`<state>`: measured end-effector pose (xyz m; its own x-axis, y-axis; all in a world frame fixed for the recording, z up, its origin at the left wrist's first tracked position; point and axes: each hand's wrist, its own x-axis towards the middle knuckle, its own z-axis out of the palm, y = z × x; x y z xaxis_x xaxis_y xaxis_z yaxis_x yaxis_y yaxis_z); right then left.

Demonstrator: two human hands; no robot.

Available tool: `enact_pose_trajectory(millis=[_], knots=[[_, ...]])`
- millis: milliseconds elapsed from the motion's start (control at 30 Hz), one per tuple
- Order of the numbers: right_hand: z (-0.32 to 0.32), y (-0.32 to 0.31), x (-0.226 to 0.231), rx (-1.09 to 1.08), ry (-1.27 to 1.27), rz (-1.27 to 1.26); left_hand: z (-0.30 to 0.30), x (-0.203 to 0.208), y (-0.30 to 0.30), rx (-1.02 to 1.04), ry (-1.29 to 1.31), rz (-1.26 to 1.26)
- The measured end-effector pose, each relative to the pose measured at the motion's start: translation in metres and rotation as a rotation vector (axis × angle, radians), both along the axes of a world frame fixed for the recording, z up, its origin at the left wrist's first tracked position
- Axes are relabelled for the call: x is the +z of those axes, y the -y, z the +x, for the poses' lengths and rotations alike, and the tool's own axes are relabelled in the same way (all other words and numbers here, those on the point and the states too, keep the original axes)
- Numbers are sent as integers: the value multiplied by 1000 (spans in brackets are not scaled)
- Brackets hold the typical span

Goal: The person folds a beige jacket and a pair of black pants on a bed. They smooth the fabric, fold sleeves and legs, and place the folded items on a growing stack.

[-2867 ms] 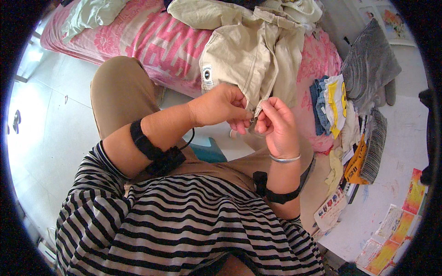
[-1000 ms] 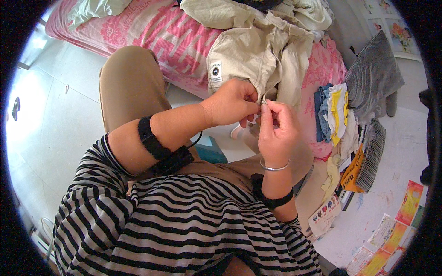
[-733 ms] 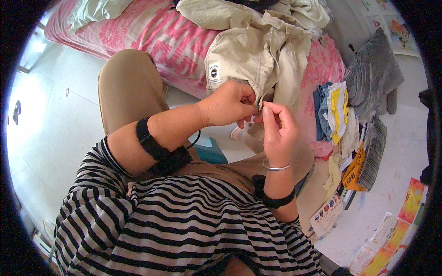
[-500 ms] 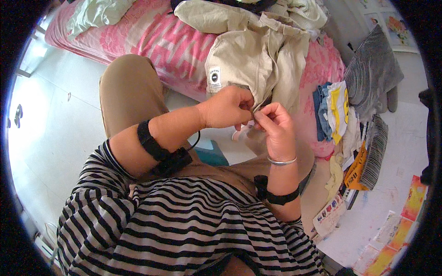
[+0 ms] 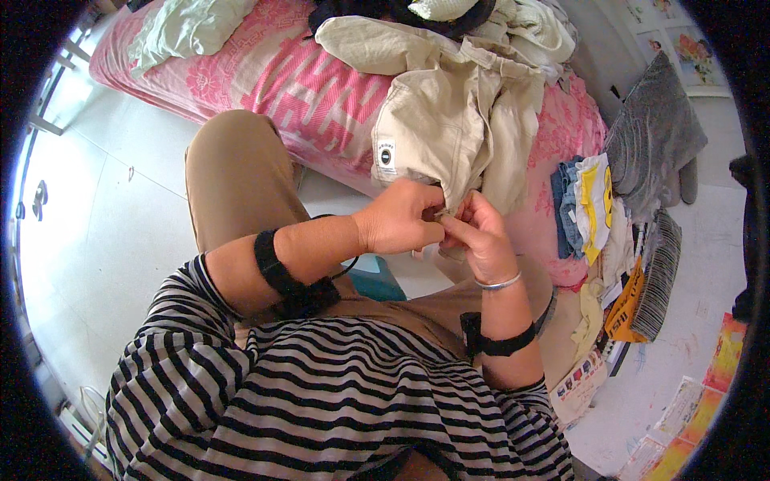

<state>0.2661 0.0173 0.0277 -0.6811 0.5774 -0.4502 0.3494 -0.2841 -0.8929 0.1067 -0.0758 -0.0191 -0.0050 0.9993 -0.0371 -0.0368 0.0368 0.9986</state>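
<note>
A beige cloth garment (image 5: 429,116) with a small white label patch (image 5: 387,156) hangs over the near edge of the bed towards me. My left hand (image 5: 403,216) has its fingers curled and closed on the garment's lower end. Close beside it, my right hand (image 5: 485,240), with a silver bangle at the wrist, pinches the same bit of fabric between thumb and fingers. The fingertips of both hands nearly meet there. What exactly lies between them is mostly hidden by the fingers.
The bed has a pink patterned cover (image 5: 265,60), with a pale green cloth (image 5: 188,32) at its far left. To the right are folded clothes (image 5: 589,208) and a grey cushion (image 5: 658,132). A teal object (image 5: 373,276) is between my legs.
My hands have drawn closer together at the garment's lower end, and the left fingers are curled in more. The whole view has shifted slightly, so everything sits a little lower and further right.
</note>
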Motion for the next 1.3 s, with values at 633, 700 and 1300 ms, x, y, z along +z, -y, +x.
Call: enact_pose_trajectory(millis=[633,700,1300], knots=[[3,2,-2,-47,-67,-5,-3,-8,-12,-42,246,-141],[2,3,-4,-66,-64,2,-2,-9,-12,-9,146,-112],[5,2,-54,-164,2,574,-1,-28,-17,87,415,-417]])
